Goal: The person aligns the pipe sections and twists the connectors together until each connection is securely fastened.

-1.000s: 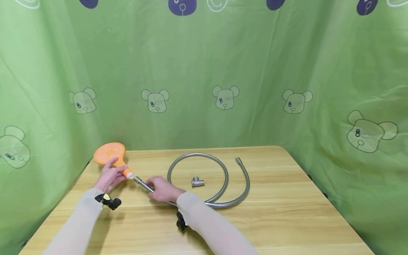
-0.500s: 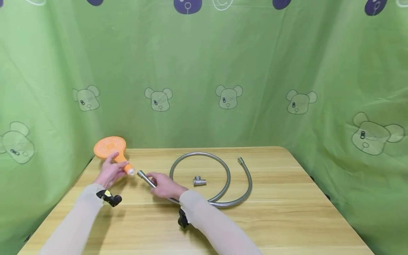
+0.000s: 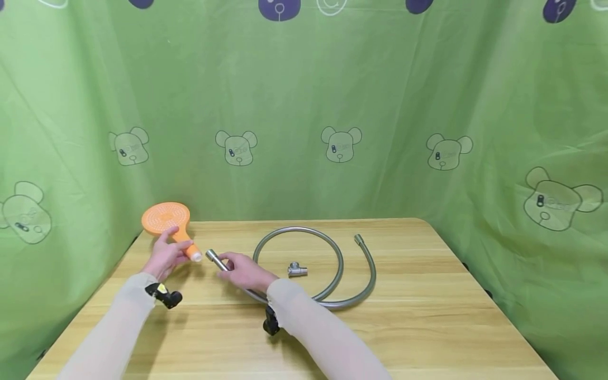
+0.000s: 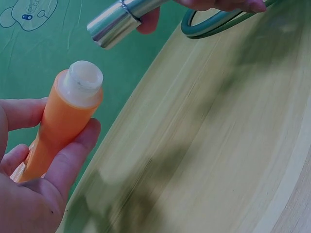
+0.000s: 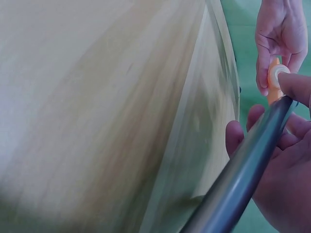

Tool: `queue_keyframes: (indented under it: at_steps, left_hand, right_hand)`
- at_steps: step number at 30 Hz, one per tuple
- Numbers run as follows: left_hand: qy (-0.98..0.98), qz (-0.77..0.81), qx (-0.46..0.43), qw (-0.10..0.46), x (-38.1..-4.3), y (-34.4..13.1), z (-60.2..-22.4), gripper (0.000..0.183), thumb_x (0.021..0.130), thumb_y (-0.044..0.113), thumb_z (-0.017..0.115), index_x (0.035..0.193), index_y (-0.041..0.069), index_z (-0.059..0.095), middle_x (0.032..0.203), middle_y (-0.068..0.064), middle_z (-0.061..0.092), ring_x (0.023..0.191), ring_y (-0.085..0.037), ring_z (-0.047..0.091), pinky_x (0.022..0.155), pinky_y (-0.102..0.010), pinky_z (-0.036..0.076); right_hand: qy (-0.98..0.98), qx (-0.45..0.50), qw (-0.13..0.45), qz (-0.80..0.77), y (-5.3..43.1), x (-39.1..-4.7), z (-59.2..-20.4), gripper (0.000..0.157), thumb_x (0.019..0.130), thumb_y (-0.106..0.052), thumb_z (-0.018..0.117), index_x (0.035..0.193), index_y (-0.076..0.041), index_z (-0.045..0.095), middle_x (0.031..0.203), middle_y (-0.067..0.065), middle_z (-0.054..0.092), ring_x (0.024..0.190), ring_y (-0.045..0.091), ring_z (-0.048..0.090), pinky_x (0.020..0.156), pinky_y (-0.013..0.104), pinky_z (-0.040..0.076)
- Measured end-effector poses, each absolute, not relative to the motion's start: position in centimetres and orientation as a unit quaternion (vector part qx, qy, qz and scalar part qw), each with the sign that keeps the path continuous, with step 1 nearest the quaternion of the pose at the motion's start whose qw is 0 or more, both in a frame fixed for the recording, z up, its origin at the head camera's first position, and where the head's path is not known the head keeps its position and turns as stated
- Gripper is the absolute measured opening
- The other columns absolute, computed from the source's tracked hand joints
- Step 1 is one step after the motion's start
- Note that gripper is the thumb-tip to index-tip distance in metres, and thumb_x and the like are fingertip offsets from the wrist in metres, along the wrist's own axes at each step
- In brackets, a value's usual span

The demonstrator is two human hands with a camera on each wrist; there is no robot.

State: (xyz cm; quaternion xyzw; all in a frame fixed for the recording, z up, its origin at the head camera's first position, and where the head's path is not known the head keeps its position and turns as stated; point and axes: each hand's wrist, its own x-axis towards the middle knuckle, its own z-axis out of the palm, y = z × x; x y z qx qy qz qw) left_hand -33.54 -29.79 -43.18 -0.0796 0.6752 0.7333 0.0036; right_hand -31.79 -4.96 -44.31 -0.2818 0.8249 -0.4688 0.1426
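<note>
My left hand (image 3: 166, 257) grips the handle of an orange shower head (image 3: 166, 218), its round face tilted up toward me. A white threaded end (image 4: 86, 77) pokes out of the handle and points at the hose. Between thumb and fingers, my right hand (image 3: 247, 272) holds a grey shower hose (image 5: 248, 160) near one end. The metal hose nut (image 4: 114, 25) stands a short gap away from the white thread, not touching it. Beyond the right hand, the hose loops over the table to its other end nut (image 3: 358, 239).
Inside the hose loop lies a small chrome tee valve (image 3: 297, 270). The wooden table (image 3: 427, 327) has green curtains (image 3: 294, 179) around its back and sides.
The shower head has been raised slightly and shifted a little right. My right hand has lifted the hose end a little, so its nut now angles up more beside the thread.
</note>
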Motion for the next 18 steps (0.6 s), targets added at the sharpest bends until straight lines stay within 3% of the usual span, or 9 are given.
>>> queue_keyframes:
  at_steps: [5, 9, 14, 18]
  left_hand:
    - [0.677, 0.732, -0.081, -0.001, -33.6, -29.5, -43.0, 0.089, 0.097, -0.002, 0.060, 0.162, 0.013, 0.001, 0.142, -0.034, 0.035, 0.079, -0.014, 0.070, 0.086, -0.033, 0.061]
    - [0.681, 0.728, -0.082, -0.002, -33.4, -29.4, -42.7, 0.088, 0.097, -0.002, 0.059, 0.162, 0.013, 0.001, 0.147, -0.036, 0.030, 0.078, -0.013, 0.070, 0.086, -0.033, 0.061]
    - [0.679, 0.729, -0.089, -0.002, -33.2, -29.3, -42.5, 0.087, 0.097, -0.002, 0.059, 0.162, 0.012, 0.002, 0.142, -0.034, 0.035, 0.077, -0.013, 0.070, 0.088, -0.034, 0.060]
    - [0.680, 0.728, -0.090, -0.001, -33.1, -29.3, -42.6, 0.087, 0.098, -0.002, 0.058, 0.162, 0.013, 0.001, 0.145, -0.036, 0.032, 0.077, -0.012, 0.070, 0.085, -0.032, 0.061]
  right_hand:
    - [0.832, -0.271, 0.122, -0.468, -5.4, -32.0, -44.3, 0.038, 0.097, -0.025, 0.066, 0.133, -0.015, 0.061, 0.082, -0.002, 0.057, 0.064, 0.008, 0.050, 0.055, 0.021, 0.045]
    - [0.837, -0.267, 0.114, -0.465, -5.7, -32.0, -43.9, 0.033, 0.096, -0.018, 0.065, 0.128, -0.010, 0.063, 0.087, -0.003, 0.057, 0.070, 0.008, 0.051, 0.060, 0.020, 0.045]
    - [0.834, -0.264, 0.117, -0.470, -6.3, -31.8, -43.5, 0.033, 0.093, -0.005, 0.065, 0.126, -0.004, 0.062, 0.090, -0.001, 0.058, 0.071, 0.008, 0.052, 0.059, 0.019, 0.046]
    - [0.832, -0.250, 0.119, -0.481, -6.7, -31.8, -43.5, 0.034, 0.093, -0.006, 0.065, 0.127, -0.003, 0.061, 0.088, -0.001, 0.059, 0.067, 0.008, 0.052, 0.055, 0.019, 0.046]
